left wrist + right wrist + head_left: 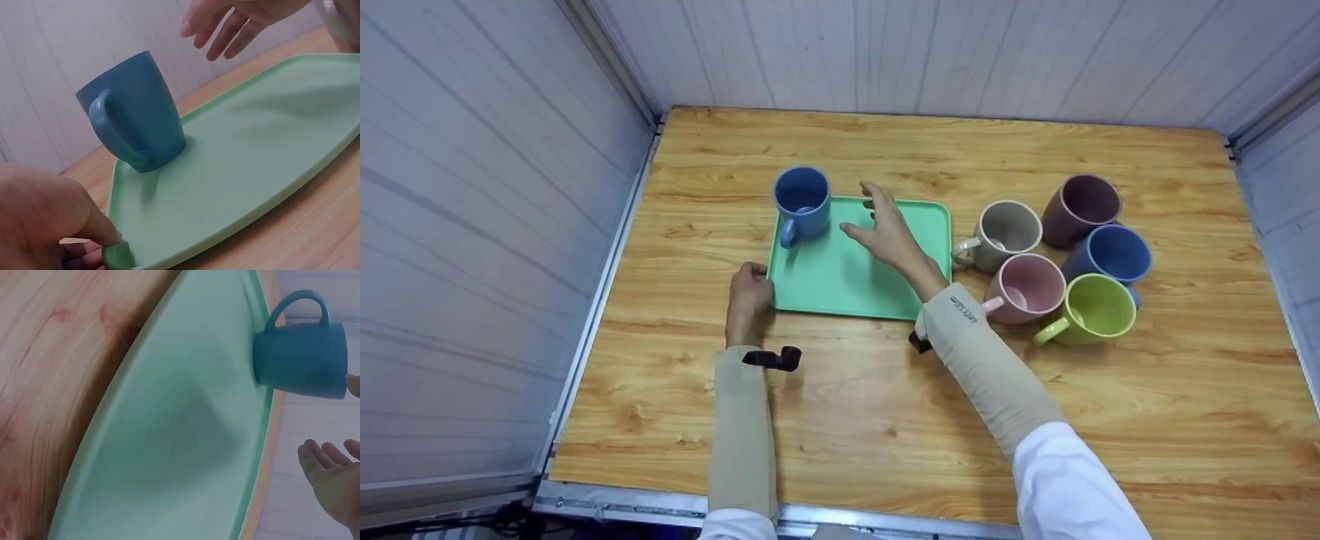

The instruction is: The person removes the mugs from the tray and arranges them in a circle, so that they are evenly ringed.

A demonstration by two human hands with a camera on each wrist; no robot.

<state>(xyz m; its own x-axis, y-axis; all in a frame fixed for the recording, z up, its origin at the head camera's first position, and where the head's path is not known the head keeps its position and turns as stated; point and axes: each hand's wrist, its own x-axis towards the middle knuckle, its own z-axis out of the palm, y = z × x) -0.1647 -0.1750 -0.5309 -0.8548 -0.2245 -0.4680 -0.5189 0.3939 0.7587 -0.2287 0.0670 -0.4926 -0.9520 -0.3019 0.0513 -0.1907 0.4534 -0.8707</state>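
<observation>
A blue mug [802, 201] stands upright on the back left corner of a green tray [855, 281], its handle facing the front. My left hand [750, 295] holds the tray's front left corner; in the left wrist view its thumb [107, 232] lies over the rim and the other fingers are partly hidden at the side. Above the tray, to the right of the mug, is my right hand [889, 234], fingers and thumb spread apart and holding nothing. The right wrist view shows a gap between that hand [334, 486] and the mug [301, 360].
Right of the tray, several mugs cluster: grey [1009, 229], pink [1027, 289], lime green [1099, 307], another blue [1117, 255] and dark purple [1084, 206]. The wooden table [877, 435] has pale panel walls [495, 225] behind it and at both sides.
</observation>
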